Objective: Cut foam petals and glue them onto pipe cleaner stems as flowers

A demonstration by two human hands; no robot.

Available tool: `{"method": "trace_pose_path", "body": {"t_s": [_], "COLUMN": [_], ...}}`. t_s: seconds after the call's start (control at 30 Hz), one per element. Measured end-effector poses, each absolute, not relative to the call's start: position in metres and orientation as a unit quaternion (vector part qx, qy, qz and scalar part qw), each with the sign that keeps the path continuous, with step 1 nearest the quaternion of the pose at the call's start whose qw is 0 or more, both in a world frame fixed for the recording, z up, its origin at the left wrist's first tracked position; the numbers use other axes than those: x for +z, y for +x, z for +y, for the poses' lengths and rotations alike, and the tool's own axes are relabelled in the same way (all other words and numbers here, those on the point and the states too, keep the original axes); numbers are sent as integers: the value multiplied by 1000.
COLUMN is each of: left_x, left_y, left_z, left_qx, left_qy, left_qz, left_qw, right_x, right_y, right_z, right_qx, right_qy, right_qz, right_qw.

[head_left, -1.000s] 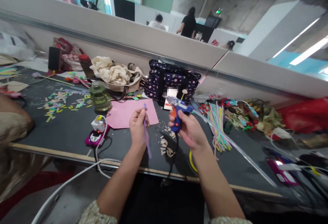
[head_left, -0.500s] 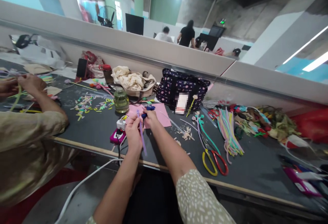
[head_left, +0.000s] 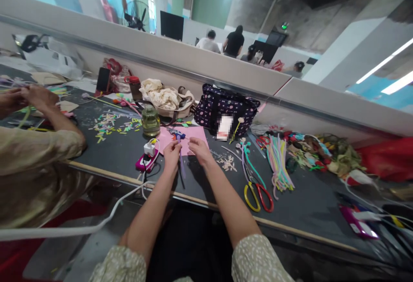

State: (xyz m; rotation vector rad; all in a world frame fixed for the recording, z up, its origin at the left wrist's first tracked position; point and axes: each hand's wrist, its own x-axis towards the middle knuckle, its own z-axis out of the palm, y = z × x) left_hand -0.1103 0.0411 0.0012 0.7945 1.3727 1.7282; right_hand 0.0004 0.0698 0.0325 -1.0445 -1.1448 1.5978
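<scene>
My left hand pinches a purple pipe cleaner, whose lower length hangs below the fingers over the dark table. Beside it, a short gap away, my right hand has its fingers apart and slightly bent, with nothing visible in them. Just beyond the fingertips, a small blue-handled tool lies on a sheet of pink paper; its exact kind is too small to make out. The upper end of the pipe cleaner is partly hidden by my left fingers.
A glass jar and a magenta power strip stand to the left. On the right lie scissors, a bundle of pastel pipe cleaners and cut scraps. A patterned bag stands behind. A co-worker's arm rests far left.
My right hand has let go of the blue-handled tool, which now lies on the pink paper, and has drawn back from it. My left hand still holds the purple pipe cleaner. The view has shifted slightly.
</scene>
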Motion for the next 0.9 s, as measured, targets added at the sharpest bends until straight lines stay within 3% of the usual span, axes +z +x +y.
{"method": "trace_pose_path", "body": {"t_s": [0.13,0.27,0.37,0.5,0.63,0.77,0.9], "left_x": [-5,-1,4,7,13,13,2], "left_y": [-94,-80,-78,-74,-58,-40,-29], "left_z": [54,57,57,53,37,16,8], "left_qx": [510,351,313,357,401,339,312], "left_qy": [464,544,562,561,616,676,726], "left_qz": [676,735,748,740,667,619,565], "left_qw": [260,203,163,102,127,215,236], "right_x": [40,33,25,16,6,-6,-18], "right_y": [69,132,172,216,243,252,256], "right_z": [5,-62,-102,-132,-139,-125,-96], "right_qx": [659,604,559,483,371,200,20], "right_qy": [-376,-432,-477,-546,-635,-744,-739], "right_qz": [-461,-434,-427,-433,-427,-480,-587], "right_qw": [460,510,527,530,526,420,330]}}
